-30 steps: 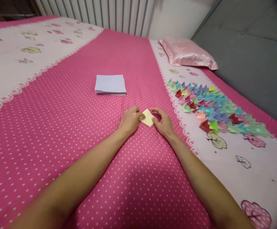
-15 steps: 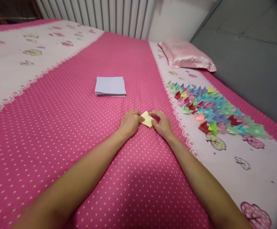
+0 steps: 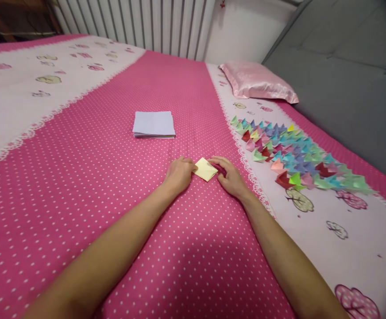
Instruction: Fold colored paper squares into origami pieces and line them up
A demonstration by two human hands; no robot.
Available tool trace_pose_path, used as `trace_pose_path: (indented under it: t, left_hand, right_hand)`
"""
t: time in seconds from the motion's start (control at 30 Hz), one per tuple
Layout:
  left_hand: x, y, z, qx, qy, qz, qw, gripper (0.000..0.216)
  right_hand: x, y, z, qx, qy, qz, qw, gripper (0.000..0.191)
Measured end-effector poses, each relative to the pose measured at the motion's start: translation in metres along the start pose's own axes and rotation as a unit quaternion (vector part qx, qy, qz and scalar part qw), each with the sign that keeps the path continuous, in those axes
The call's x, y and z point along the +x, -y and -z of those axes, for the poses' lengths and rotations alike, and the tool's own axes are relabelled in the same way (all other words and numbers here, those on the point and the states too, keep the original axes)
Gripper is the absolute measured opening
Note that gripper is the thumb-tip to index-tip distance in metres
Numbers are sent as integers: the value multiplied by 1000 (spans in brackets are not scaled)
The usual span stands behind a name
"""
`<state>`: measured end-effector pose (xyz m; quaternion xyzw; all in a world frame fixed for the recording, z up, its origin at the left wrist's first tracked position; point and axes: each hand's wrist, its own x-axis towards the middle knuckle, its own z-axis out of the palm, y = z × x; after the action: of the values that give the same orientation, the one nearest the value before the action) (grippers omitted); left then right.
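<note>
A small pale yellow folded paper (image 3: pixel 206 169), diamond-shaped with fold lines on its top face, is between my two hands over the pink dotted bedspread (image 3: pixel 193 239). My left hand (image 3: pixel 180 173) pinches its left corner, with the thumb partly hidden behind the fingers. Around the right corner curves my right hand (image 3: pixel 230 177), thumb and fingers apart; its index fingertip is close to the paper's upper right edge, and I cannot tell whether it touches.
Several rows of colourful folded paper pieces (image 3: pixel 299 155) stand on the bed at right. A stack of white-topped paper sheets (image 3: pixel 154 124) lies ahead, left of centre. Farther back are a pink satin pillow (image 3: pixel 257 82), a grey headboard (image 3: pixel 339 84) and a white radiator (image 3: pixel 140 26).
My right thumb and fingers have spread and drawn back from the yellow paper, uncovering its right corner. My left hand keeps its pinch. The view has tilted slightly.
</note>
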<state>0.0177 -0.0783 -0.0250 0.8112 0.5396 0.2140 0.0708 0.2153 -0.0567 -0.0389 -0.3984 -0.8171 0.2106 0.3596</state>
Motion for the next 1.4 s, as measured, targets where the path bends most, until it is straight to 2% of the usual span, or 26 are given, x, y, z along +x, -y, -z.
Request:
trace_pose_path:
  t: [0.07,0.17,0.33,0.5,0.6,0.7,0.8,0.83,0.87,0.93,1.0,1.07,1.2,1.4]
  left_hand:
    - [-1,0,-1,-15,-10,-4,1000,31]
    - [-1,1,-3,-26,-27,-20,999,33]
    - [-3,2,-6,-59,-32,-50,996,41]
    - [-5,-2,0,-187,-50,-31,981,49]
    - [-4,-6,3,-294,-64,14,954,34]
    - [-2,-9,2,-414,-55,57,907,21]
    - [-1,-11,0,-512,-23,95,853,23]
    - [-1,-12,0,-521,-8,109,847,26]
    - [-1,-12,0,-507,5,123,853,28]
    - [-1,-11,1,-422,13,144,895,25]
    - [-1,-11,3,-299,-3,148,943,19]
    - [-2,-10,3,-197,-30,134,971,17]
    - [-3,-8,1,-113,-56,104,987,29]
    - [-4,-4,-2,-116,-43,101,987,37]
  right_hand:
    - [-2,0,3,-12,20,21,999,60]
    - [-2,1,1,-38,16,24,999,51]
    - [-1,2,-4,-47,-31,11,998,31]
    - [-2,11,0,15,-89,-13,996,24]
    - [-5,19,1,115,-96,-64,987,19]
    - [-8,28,1,218,-90,-132,963,21]
    - [-9,32,0,281,-84,-192,937,29]
    - [-9,32,0,292,-80,-211,930,34]
    - [-9,31,0,296,-73,-228,925,39]
    - [-10,26,-2,279,-53,-250,926,44]
    - [-11,20,-3,223,-38,-244,943,44]
    - [-12,16,-4,137,-39,-213,967,42]
    - [-12,16,-4,-15,-56,-164,985,34]
    - [-11,20,-5,-34,-80,-143,986,33]
